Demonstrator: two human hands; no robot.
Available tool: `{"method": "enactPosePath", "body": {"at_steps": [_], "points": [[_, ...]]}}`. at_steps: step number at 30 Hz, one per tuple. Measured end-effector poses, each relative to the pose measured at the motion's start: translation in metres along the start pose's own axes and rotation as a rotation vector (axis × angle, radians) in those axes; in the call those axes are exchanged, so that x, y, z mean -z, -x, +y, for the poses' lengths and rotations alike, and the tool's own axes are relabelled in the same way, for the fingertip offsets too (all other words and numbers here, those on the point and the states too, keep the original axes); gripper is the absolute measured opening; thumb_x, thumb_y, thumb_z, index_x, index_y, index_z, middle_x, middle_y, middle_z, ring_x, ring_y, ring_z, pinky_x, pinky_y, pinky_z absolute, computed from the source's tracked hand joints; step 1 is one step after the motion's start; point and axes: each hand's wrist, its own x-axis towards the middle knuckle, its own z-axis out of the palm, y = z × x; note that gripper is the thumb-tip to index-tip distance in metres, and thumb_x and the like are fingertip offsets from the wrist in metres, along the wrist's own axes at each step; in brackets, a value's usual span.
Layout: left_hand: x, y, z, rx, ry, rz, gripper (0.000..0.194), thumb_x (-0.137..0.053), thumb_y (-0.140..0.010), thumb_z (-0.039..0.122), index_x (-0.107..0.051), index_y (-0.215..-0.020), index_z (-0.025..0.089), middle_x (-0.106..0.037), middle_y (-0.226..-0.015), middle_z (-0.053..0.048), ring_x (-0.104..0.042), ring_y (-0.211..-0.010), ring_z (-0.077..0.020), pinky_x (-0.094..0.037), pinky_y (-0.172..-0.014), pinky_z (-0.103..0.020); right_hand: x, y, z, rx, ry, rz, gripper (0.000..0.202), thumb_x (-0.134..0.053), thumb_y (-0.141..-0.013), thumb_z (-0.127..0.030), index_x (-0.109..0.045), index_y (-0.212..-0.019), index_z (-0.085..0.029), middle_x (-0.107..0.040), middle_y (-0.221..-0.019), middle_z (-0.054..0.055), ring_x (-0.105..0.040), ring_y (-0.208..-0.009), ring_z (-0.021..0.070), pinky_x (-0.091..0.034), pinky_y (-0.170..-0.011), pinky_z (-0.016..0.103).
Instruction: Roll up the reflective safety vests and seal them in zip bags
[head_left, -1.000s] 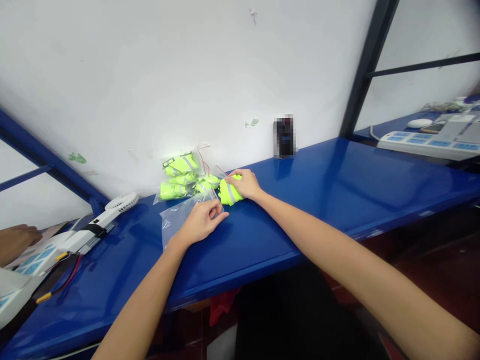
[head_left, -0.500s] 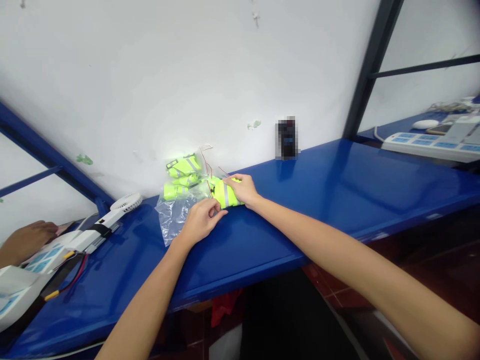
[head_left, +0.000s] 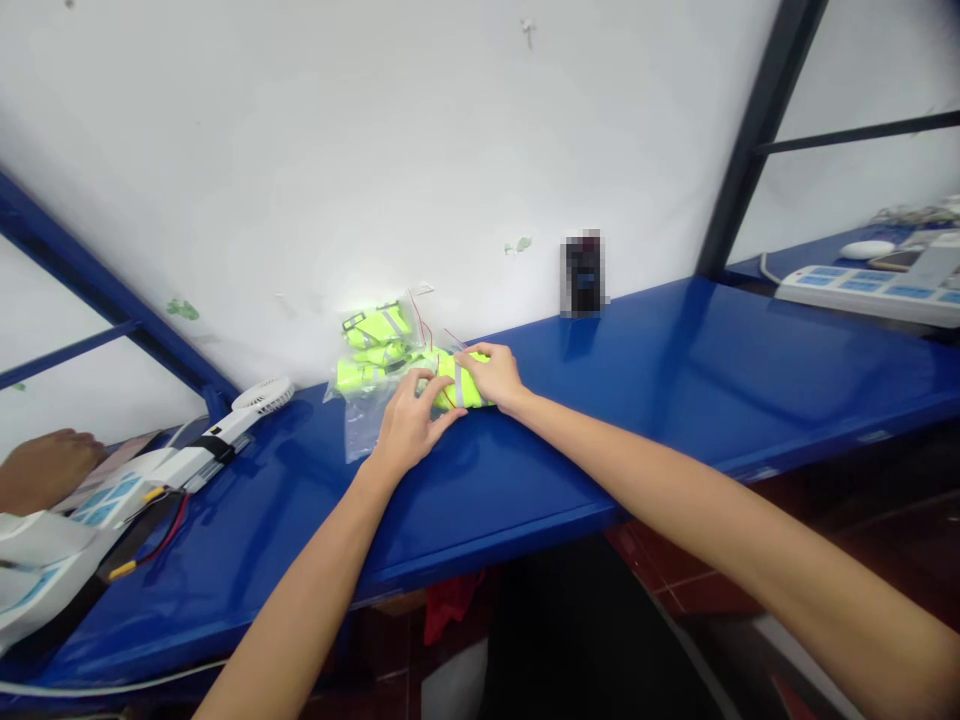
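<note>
A folded fluorescent yellow bundle with a grey stripe lies on the blue table. My right hand grips its right part, thumb and fingers over the top. At its left end is my left hand, thumb and fingers curved around the near left corner. More yellow bundles in clear plastic rest against the wall, left of and beyond my hands. A clear plastic bag spreads on the table beside my left hand. Thin red strings stick up behind the bundles.
A white fan and white power strips with cables are at the left, near another person's hand. A blurred dark object stands by the wall. Another power strip lies far right.
My left hand has opened its fingers and moved onto the bundle's left end. My right hand keeps its hold. The whole view has shifted slightly, and the other person's hand has moved a little.
</note>
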Motion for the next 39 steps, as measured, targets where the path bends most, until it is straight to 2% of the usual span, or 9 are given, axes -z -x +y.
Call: {"method": "enactPosePath", "body": {"at_steps": [4, 6, 9, 12, 20, 24, 29, 32, 39], "points": [[0.002, -0.001, -0.007, 0.134, -0.045, 0.043, 0.086, -0.067, -0.074, 0.067, -0.04, -0.142, 0.024, -0.047, -0.139, -0.017, -0.044, -0.132, -0.0349, -0.035, -0.11, -0.05, -0.001, 0.001, -0.003, 0.067, -0.002, -0.029, 0.029, -0.068, -0.076, -0.043, -0.077, -0.089, -0.019, -0.075, -0.087, 0.003, -0.067, -0.085, 0.0208, -0.049, -0.079, 0.03], [0.002, 0.0, -0.01, 0.183, -0.049, 0.001, 0.097, -0.068, -0.069, 0.072, -0.035, -0.146, 0.023, -0.042, -0.147, -0.018, -0.037, -0.138, -0.0379, -0.027, -0.114, -0.056, -0.001, 0.003, -0.005, 0.087, 0.002, -0.052, 0.029, -0.068, -0.076, -0.043, -0.077, -0.09, -0.019, -0.075, -0.088, 0.003, -0.067, -0.086, 0.0207, -0.049, -0.079, 0.03], [0.0, 0.002, -0.012, 0.204, -0.021, -0.109, 0.097, -0.064, -0.073, 0.073, -0.03, -0.149, 0.023, -0.036, -0.153, -0.018, -0.03, -0.143, -0.0385, -0.015, -0.117, -0.062, 0.0, 0.008, -0.009, 0.133, 0.021, -0.096, 0.028, -0.068, -0.077, -0.041, -0.077, -0.089, -0.019, -0.075, -0.087, 0.003, -0.066, -0.086, 0.0209, -0.049, -0.08, 0.03], [-0.002, 0.003, -0.012, 0.188, 0.016, -0.165, 0.095, -0.063, -0.076, 0.07, -0.026, -0.15, 0.024, -0.04, -0.151, -0.018, -0.033, -0.142, -0.0364, -0.009, -0.117, -0.063, -0.001, 0.012, -0.011, 0.167, 0.054, -0.122, 0.025, -0.067, -0.078, -0.039, -0.077, -0.088, -0.019, -0.075, -0.085, 0.002, -0.066, -0.084, 0.0206, -0.048, -0.08, 0.029], [-0.004, 0.001, -0.002, 0.092, -0.104, -0.1, 0.084, -0.062, -0.078, 0.067, -0.038, -0.143, 0.019, -0.047, -0.136, -0.02, -0.04, -0.134, -0.036, -0.013, -0.117, -0.059, -0.004, 0.012, -0.003, 0.161, 0.092, -0.146, 0.023, -0.067, -0.08, -0.038, -0.078, -0.089, -0.02, -0.075, -0.085, 0.002, -0.066, -0.083, 0.0206, -0.046, -0.077, 0.029], [-0.005, 0.002, -0.005, 0.083, -0.058, -0.123, 0.099, -0.066, -0.073, 0.07, -0.028, -0.15, 0.019, -0.044, -0.14, -0.021, -0.038, -0.136, -0.0371, -0.014, -0.116, -0.06, -0.005, 0.014, -0.002, 0.186, 0.053, -0.16, 0.025, -0.064, -0.082, -0.04, -0.077, -0.089, -0.02, -0.075, -0.082, 0.001, -0.065, -0.08, 0.02, -0.045, -0.076, 0.029], [-0.009, 0.002, -0.008, 0.078, -0.02, -0.209, 0.123, -0.069, -0.061, 0.077, -0.015, -0.155, 0.019, -0.035, -0.152, -0.023, -0.03, -0.142, -0.0404, -0.015, -0.116, -0.062, -0.016, 0.017, 0.0, 0.191, 0.002, -0.148, 0.025, -0.055, -0.088, -0.039, -0.07, -0.091, -0.019, -0.072, -0.087, 0.002, -0.063, -0.082, 0.0192, -0.044, -0.081, 0.031], [-0.011, 0.0, -0.005, 0.09, -0.055, -0.18, 0.116, -0.067, -0.068, 0.075, -0.015, -0.155, 0.018, -0.042, -0.148, -0.022, -0.037, -0.138, -0.0394, -0.019, -0.115, -0.061, -0.025, 0.018, 0.002, 0.107, -0.009, -0.121, 0.022, -0.052, -0.089, -0.04, -0.062, -0.092, -0.021, -0.066, -0.084, 0.001, -0.06, -0.08, 0.0194, -0.045, -0.081, 0.033], [-0.011, -0.01, 0.0, 0.012, -0.15, -0.066, 0.105, -0.068, -0.073, 0.065, -0.024, -0.152, 0.013, -0.05, -0.138, -0.022, -0.045, -0.13, -0.0393, -0.024, -0.113, -0.058, -0.036, 0.018, -0.001, 0.008, -0.193, -0.19, 0.021, -0.038, -0.093, -0.037, -0.054, -0.098, -0.026, -0.062, -0.093, 0.002, -0.059, -0.088, 0.0192, -0.047, -0.08, 0.031]]}}
